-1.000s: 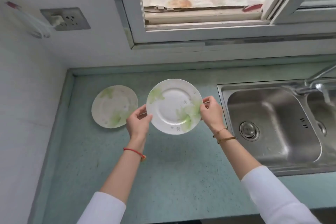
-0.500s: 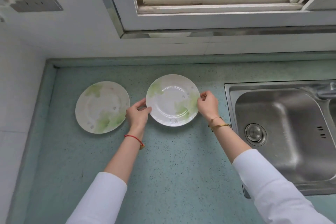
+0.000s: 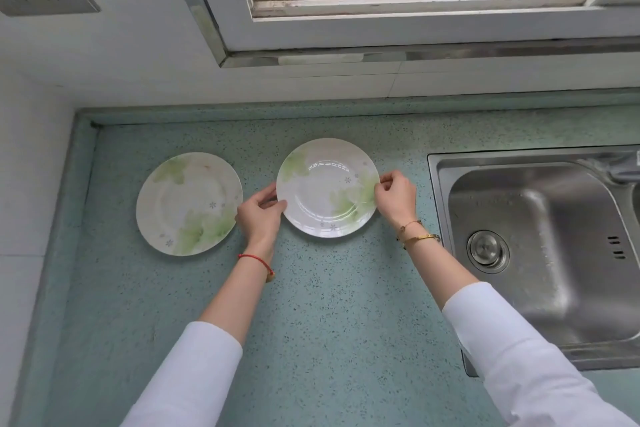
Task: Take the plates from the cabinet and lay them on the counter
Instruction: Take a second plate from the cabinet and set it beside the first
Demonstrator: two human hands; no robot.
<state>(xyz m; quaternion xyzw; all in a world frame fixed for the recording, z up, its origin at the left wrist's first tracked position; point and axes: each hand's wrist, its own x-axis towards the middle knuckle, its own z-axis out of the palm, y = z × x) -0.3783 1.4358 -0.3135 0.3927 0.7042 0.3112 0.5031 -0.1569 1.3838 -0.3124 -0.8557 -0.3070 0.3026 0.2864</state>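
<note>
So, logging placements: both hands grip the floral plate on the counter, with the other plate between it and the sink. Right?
Not quite: the head view shows the other plate left of the gripped plate, away from the sink.

Bright, even daylight falls from the window (image 3: 415,28) at 12 o'clock. Shadows are soft and faint. Curved glare streaks lie on the right plate (image 3: 327,198), and the sink (image 3: 536,236) at 3 o'clock gleams. Wide-angle distortion bends the edges, and the corners are slightly soft.
</note>
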